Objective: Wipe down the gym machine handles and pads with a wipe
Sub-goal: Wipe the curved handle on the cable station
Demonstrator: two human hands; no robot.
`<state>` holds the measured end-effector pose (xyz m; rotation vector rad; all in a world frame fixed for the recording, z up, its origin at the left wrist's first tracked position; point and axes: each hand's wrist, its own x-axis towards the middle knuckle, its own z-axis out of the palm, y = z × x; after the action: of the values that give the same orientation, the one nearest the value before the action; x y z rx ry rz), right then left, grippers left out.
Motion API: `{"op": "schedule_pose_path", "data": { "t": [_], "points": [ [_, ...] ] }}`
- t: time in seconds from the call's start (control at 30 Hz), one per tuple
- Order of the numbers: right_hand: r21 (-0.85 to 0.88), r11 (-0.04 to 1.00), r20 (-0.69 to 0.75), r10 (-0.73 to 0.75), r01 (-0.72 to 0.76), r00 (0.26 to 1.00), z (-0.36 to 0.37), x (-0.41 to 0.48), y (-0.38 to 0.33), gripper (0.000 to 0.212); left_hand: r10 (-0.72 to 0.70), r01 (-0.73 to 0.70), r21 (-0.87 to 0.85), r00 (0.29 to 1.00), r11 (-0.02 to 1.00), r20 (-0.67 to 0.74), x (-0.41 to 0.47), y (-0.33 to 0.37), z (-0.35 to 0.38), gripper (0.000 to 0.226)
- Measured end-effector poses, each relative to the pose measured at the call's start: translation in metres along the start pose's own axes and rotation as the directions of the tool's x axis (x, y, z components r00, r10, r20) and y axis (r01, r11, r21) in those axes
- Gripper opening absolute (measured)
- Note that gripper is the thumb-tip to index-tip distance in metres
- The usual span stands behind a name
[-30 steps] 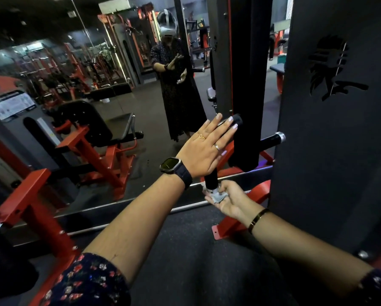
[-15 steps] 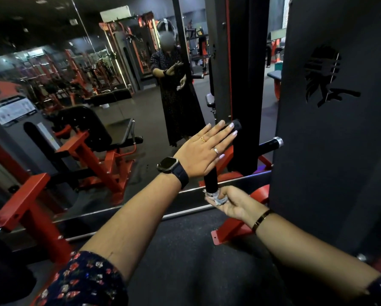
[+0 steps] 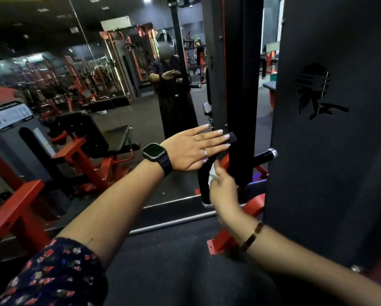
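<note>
A black handle bar (image 3: 203, 186) slants up from a chrome end cap near the floor to a black tip by the machine's upright. My left hand (image 3: 192, 149) lies flat across its upper part, fingers straight and pointing right. My right hand (image 3: 223, 191) holds a crumpled white wipe (image 3: 212, 175) against the middle of the bar, just under the left palm. A second black handle (image 3: 265, 155) with a chrome cap sticks out to the right, untouched.
The machine's black upright (image 3: 238, 89) and a large black panel (image 3: 331, 140) stand to the right. A wall mirror (image 3: 96, 85) ahead reflects me and red-framed machines. A red machine frame (image 3: 17, 208) sits at the left, a red foot bracket (image 3: 222, 241) below the handle.
My right hand has slid the wipe up the bar from its lower chrome end to the middle. The left hand has stayed flat on the upper part.
</note>
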<state>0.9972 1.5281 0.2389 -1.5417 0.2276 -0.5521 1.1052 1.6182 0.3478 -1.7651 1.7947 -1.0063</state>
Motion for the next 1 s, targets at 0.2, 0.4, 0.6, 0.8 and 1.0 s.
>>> {"op": "schedule_pose_path", "data": {
  "t": [0.2,0.4,0.6,0.8,1.0],
  "points": [
    [-0.454,0.883,0.139,-0.067,0.123,0.988,-0.006,-0.049,0.069,0.08,0.041,-0.039,0.051,0.999,0.998,-0.034,0.009,-0.01,-0.003,0.065],
    [-0.093,0.926,-0.066,-0.373,0.367,0.925,-0.023,-0.022,-0.005,0.064,0.004,0.008,0.147,0.997,0.989,-0.081,0.028,-0.032,-0.003,0.052],
    [-0.568,0.494,0.138,-0.731,0.658,0.668,-0.052,0.038,-0.009,0.058,-0.022,0.036,0.245,0.998,0.969,-0.058,0.03,-0.041,0.009,0.064],
    [-0.378,-0.37,0.766,-0.64,0.848,0.062,-0.062,0.052,0.002,0.034,-0.026,0.031,0.243,0.999,0.969,-0.025,0.031,-0.036,0.013,0.078],
    [-0.435,-0.396,0.731,-0.68,0.808,0.06,-0.071,0.07,-0.017,0.033,0.035,-0.035,0.256,0.999,0.966,0.003,0.027,-0.035,0.01,0.059]
  ]
}}
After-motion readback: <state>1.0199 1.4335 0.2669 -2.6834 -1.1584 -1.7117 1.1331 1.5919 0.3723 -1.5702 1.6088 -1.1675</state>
